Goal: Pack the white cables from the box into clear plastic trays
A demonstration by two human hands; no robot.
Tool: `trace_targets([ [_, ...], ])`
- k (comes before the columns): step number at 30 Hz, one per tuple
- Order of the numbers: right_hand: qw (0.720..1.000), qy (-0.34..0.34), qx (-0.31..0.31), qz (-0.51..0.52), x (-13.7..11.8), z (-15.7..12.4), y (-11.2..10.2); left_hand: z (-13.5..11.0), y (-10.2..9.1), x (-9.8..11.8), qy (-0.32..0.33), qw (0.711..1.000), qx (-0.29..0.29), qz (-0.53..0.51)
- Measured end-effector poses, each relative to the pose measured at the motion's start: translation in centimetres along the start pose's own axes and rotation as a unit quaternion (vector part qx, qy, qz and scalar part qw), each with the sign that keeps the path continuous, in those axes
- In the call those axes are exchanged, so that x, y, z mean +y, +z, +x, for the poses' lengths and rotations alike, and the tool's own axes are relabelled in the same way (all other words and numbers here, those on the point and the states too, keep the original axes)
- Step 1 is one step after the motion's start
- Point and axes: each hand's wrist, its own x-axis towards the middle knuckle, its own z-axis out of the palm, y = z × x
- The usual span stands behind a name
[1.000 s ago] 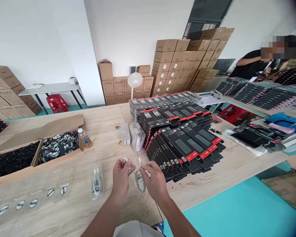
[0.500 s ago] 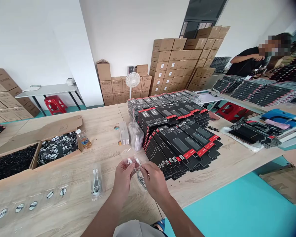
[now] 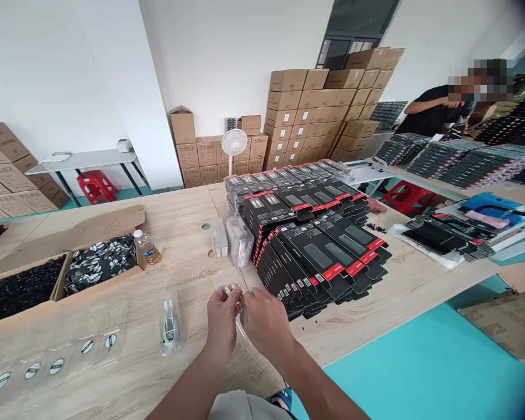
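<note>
Close together over the table's near part, both of my hands are closed around a charging cable (image 3: pixel 230 289). Its two white plugs poke up side by side from the thumb and fingers of my left hand (image 3: pixel 221 315). My right hand (image 3: pixel 265 319) grips the cable just beside them, with its fingers curled and most of the cord hidden behind them. Part of a clear plastic tray shows beneath the hands. To the left lies another clear plastic tray (image 3: pixel 170 344) with a coiled white cable in it.
Stacked black-and-red boxes (image 3: pixel 319 256) stand right of my hands, beside packs of clear trays (image 3: pixel 240 242). Clear trays with round labels (image 3: pixel 56 366) lie at left, below cartons of black parts (image 3: pixel 100 259) and a bottle (image 3: pixel 147 248). A co-worker (image 3: pixel 429 111) stands at far right.
The two plugs, held apart before, are now together at my left hand. My right hand has turned and closed further around the cord, hiding the loop that showed below.
</note>
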Motion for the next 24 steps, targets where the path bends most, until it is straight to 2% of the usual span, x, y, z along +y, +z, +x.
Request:
trace_targets([
  [5, 0.996, 0.009, 0.0, 0.089, 0.6, -1.0, 0.2, 0.9, -0.7, 0.7, -0.004, 0.998, 0.021, -0.055],
  [9, 0.965, -0.02, -0.038, 0.259, 2.6, -2.4, 0.8, 1.6, -1.2, 1.3, -0.005, 0.992, 0.058, -0.112],
  [11, 0.953, -0.028, -0.038, 0.3, 3.4, -3.0, 1.5, 1.7, -1.2, 1.4, -0.014, 0.99, 0.057, -0.127],
  [18, 0.97, -0.05, 0.095, 0.219, 2.9, -3.7, 4.3, 1.8, -0.6, 1.4, -0.029, 0.984, 0.062, -0.161],
  [21, 0.971, -0.042, 0.111, 0.206, 2.4, -3.4, 4.3, 2.0, -0.7, 1.5, -0.019, 0.985, 0.052, -0.164],
  [24, 0.961, -0.048, 0.094, 0.256, 2.5, -3.0, 3.7, 2.3, -1.3, 1.7, -0.024, 0.986, 0.044, -0.159],
])
